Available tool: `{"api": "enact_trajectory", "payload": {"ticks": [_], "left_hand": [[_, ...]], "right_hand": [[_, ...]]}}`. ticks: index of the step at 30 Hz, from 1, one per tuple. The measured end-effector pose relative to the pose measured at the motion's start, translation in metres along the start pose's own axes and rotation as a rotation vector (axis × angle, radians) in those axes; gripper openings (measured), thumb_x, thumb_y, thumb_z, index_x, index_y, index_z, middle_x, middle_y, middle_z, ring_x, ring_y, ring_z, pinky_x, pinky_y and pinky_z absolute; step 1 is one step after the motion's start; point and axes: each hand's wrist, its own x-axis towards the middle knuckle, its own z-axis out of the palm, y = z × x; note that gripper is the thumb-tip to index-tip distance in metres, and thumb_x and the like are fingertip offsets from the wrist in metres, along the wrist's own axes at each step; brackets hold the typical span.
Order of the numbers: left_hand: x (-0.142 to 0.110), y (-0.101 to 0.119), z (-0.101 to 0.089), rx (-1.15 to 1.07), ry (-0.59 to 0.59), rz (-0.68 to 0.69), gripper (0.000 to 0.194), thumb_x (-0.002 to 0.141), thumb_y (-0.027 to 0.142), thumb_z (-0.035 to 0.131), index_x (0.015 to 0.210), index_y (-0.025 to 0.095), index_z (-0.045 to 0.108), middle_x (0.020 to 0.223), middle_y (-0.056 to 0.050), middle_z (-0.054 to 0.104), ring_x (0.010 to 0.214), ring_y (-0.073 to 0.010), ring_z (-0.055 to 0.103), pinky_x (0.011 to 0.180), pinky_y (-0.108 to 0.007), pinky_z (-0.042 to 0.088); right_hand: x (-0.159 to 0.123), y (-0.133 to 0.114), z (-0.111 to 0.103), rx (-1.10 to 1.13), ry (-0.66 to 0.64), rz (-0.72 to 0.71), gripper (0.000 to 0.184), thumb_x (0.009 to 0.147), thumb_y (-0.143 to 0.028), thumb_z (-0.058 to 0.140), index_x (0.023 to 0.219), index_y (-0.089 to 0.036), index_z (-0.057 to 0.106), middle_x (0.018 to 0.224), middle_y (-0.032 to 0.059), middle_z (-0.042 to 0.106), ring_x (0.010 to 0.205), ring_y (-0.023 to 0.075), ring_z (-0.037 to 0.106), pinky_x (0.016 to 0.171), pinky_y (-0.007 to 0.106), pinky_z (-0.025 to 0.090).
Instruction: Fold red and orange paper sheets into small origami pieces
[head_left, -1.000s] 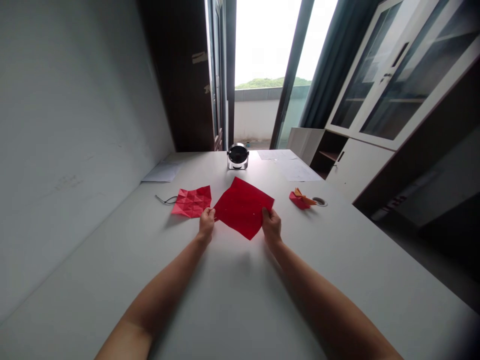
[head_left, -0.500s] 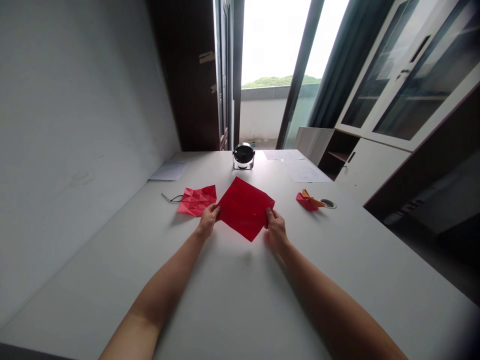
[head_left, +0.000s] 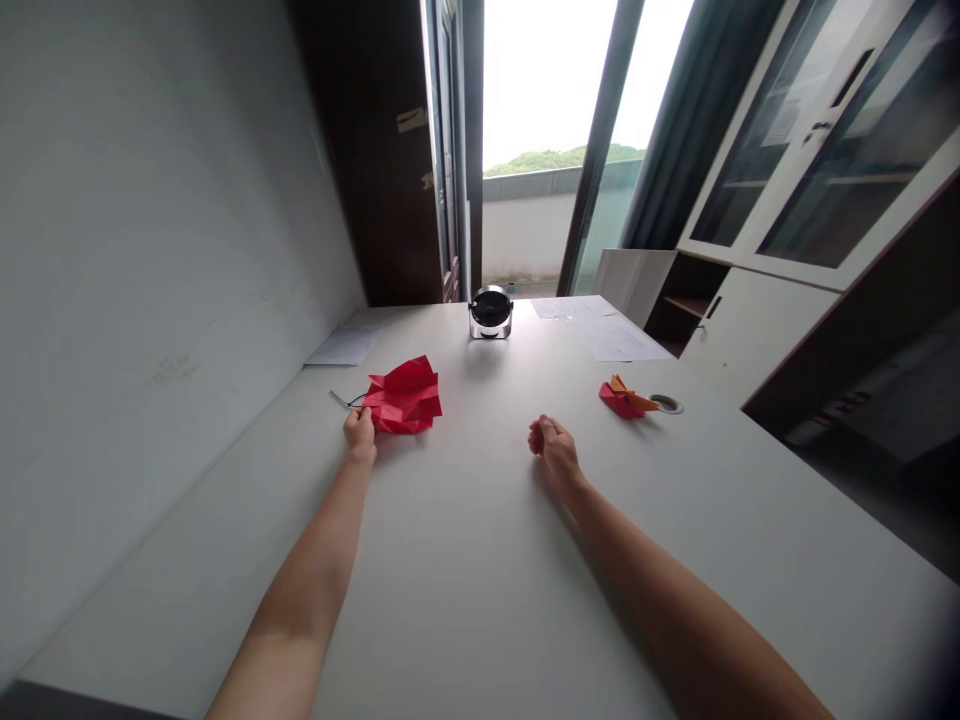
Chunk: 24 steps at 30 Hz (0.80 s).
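My left hand (head_left: 359,435) pinches the near left corner of a red paper sheet (head_left: 409,385), which now lies over a creased red sheet on the white table (head_left: 465,560). The two sheets overlap, so the lower one is mostly hidden. My right hand (head_left: 551,448) rests on the table to the right, fingers loosely curled with nothing in them. A small folded red and orange paper figure (head_left: 622,398) lies further right, beyond my right hand.
A small black and silver desk fan (head_left: 490,312) stands at the table's far end. White papers (head_left: 343,346) lie far left and more white sheets (head_left: 611,340) far right. A cable hole (head_left: 666,404) sits by the folded figure. A thin black cord (head_left: 342,399) lies by the red sheets. A cabinet stands right.
The red sheet held between both hands has moved left onto the creased sheet. My right hand let go of it and stayed in place; my left hand moved left with it.
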Motion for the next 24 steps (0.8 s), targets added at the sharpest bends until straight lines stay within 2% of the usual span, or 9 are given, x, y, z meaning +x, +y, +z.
{"api": "enact_trajectory", "payload": {"ticks": [4,6,8,10,12,14,16,20,24], "left_hand": [[-0.004,0.006,-0.011,0.216,0.111,0.070,0.029,0.077,0.023,0.062,0.105,0.019,0.058,0.093,-0.005,0.060,0.101,-0.0250,0.059,0.095,-0.041,0.046],[-0.009,0.007,-0.010,0.491,0.174,0.359,0.035,0.080,0.023,0.059,0.114,0.016,0.057,0.105,-0.012,0.060,0.114,-0.0301,0.054,0.104,-0.049,0.039],[-0.018,0.006,-0.006,0.598,0.120,0.596,0.035,0.084,0.023,0.058,0.118,0.016,0.057,0.117,-0.016,0.057,0.123,-0.0332,0.048,0.109,-0.053,0.033],[-0.030,0.004,0.003,0.632,-0.017,0.732,0.032,0.087,0.025,0.055,0.118,0.017,0.058,0.123,-0.017,0.055,0.124,-0.0340,0.047,0.110,-0.053,0.033],[-0.047,0.002,0.013,0.633,-0.235,0.811,0.024,0.089,0.025,0.052,0.111,0.018,0.062,0.118,-0.014,0.057,0.118,-0.0320,0.051,0.107,-0.050,0.038],[-0.065,0.001,0.023,0.632,-0.457,0.858,0.020,0.090,0.024,0.049,0.103,0.020,0.064,0.111,-0.011,0.059,0.110,-0.0290,0.056,0.103,-0.046,0.043],[-0.080,-0.001,0.031,0.641,-0.639,0.891,0.019,0.091,0.023,0.048,0.100,0.022,0.065,0.109,-0.009,0.062,0.106,-0.0270,0.058,0.099,-0.043,0.046],[-0.093,-0.001,0.036,0.655,-0.817,0.925,0.019,0.092,0.025,0.049,0.098,0.024,0.067,0.106,-0.008,0.065,0.104,-0.0261,0.060,0.094,-0.040,0.049],[-0.093,0.000,0.037,0.658,-0.841,0.903,0.019,0.092,0.026,0.050,0.096,0.024,0.068,0.104,-0.007,0.066,0.102,-0.0259,0.061,0.092,-0.040,0.049]], "right_hand": [[0.000,0.000,0.001,-0.086,0.022,-0.040,0.039,0.081,-0.058,0.063,0.075,-0.020,0.058,0.057,-0.0016,0.056,0.048,0.0112,0.047,0.045,0.023,0.036],[0.005,-0.005,-0.002,-0.220,0.052,-0.098,0.036,0.083,-0.055,0.058,0.073,-0.020,0.057,0.056,-0.0015,0.055,0.049,0.0129,0.047,0.048,0.025,0.038],[0.015,-0.013,-0.012,-0.438,0.139,-0.216,0.033,0.087,-0.050,0.052,0.074,-0.021,0.058,0.060,0.0003,0.057,0.057,0.0162,0.053,0.057,0.028,0.043],[0.029,-0.023,-0.029,-0.656,0.298,-0.347,0.028,0.088,-0.045,0.047,0.081,-0.021,0.060,0.076,0.0046,0.063,0.072,0.0203,0.057,0.071,0.033,0.047],[0.043,-0.034,-0.051,-0.863,0.487,-0.468,0.023,0.088,-0.038,0.047,0.090,-0.019,0.060,0.097,0.0113,0.063,0.094,0.0258,0.056,0.088,0.040,0.045],[0.055,-0.042,-0.077,-1.063,0.616,-0.496,0.024,0.086,-0.033,0.050,0.101,-0.018,0.060,0.114,0.0153,0.058,0.110,0.0305,0.049,0.098,0.047,0.038],[0.064,-0.045,-0.100,-1.198,0.724,-0.472,0.028,0.085,-0.031,0.053,0.110,-0.018,0.059,0.125,0.0174,0.052,0.115,0.0327,0.043,0.100,0.051,0.034],[0.075,-0.044,-0.130,-1.357,0.733,-0.392,0.029,0.081,-0.025,0.061,0.109,-0.017,0.060,0.129,0.0182,0.047,0.115,0.0327,0.038,0.099,0.052,0.033],[0.078,-0.042,-0.129,-1.418,0.655,-0.315,0.009,0.082,-0.019,0.059,0.090,-0.018,0.064,0.115,0.0144,0.054,0.110,0.0303,0.041,0.095,0.048,0.035]]}}
